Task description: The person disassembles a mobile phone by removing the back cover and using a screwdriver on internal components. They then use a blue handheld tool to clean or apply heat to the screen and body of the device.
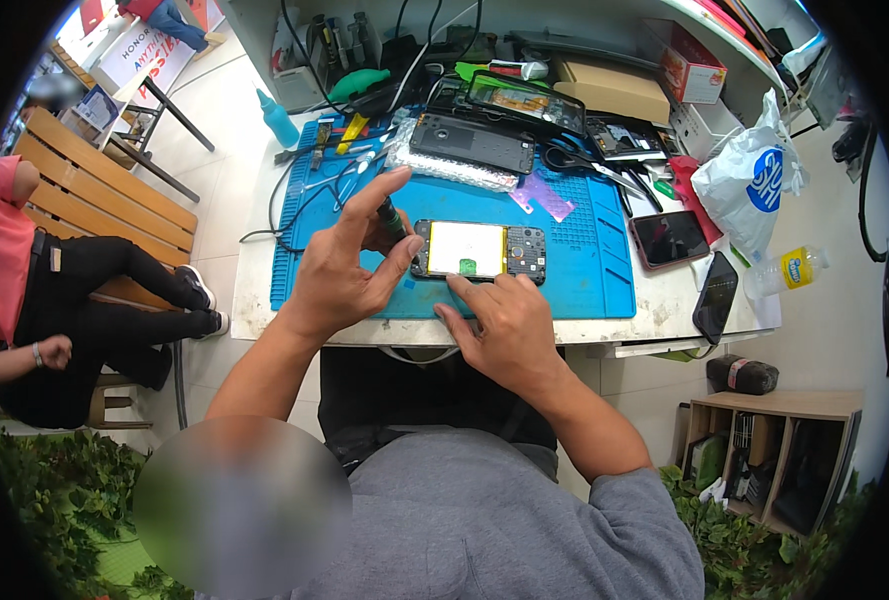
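An opened phone [479, 251] lies on the blue repair mat [589, 293], its inside facing up. A white battery [456, 243] with yellow edges fills its middle, and dark board parts show at the right end. My left hand [339, 265] is closed round a dark green screwdriver [391, 217] at the phone's left end, index finger raised near its top; the tool's tip is hidden. At the phone's near edge, the fingers of my right hand [504, 325] press and hold it, thumb lower down on the mat.
Behind the phone lie a dark back cover [472, 143] on bubble wrap, a purple film piece [544, 197] and black scissors [570, 160]. A teal bottle [277, 120] stands at the left. Two phones [669, 239] and a plastic bag [749, 180] are at the right. Someone sits on the left bench [114, 200].
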Tool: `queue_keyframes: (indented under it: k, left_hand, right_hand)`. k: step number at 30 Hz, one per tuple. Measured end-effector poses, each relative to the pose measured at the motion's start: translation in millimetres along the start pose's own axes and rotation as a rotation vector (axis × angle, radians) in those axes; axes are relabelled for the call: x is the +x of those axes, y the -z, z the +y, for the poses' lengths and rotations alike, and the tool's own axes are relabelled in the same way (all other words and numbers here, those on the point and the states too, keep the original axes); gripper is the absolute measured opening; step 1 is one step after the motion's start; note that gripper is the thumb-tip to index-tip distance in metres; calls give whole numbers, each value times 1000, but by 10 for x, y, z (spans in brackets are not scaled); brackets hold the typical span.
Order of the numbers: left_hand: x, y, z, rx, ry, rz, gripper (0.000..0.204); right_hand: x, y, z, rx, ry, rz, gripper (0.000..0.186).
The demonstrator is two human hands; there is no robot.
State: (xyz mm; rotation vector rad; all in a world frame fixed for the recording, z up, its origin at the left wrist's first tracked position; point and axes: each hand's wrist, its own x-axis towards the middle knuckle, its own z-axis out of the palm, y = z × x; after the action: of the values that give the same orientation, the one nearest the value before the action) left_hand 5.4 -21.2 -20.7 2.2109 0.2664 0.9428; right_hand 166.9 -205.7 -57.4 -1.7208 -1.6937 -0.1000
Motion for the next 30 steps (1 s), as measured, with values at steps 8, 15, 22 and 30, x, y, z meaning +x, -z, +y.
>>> queue_keyframes:
  k: [8, 15, 22, 30]
  left_hand:
    - [-2, -15, -44, 80, -72, -1, 75]
    - [47, 5, 4, 161, -168, -33, 76]
    - [58, -1, -25, 159, -181, -43, 76]
    - [68, -6, -8, 170, -174, -42, 74]
  right_hand:
    - [-23, -16, 9, 4, 0, 23, 36]
    - [-40, -26, 19, 7, -12, 12, 36]
    - [-44, -34, 24, 12, -7, 26, 36]
    - [-51, -38, 30, 22, -5, 28, 36]
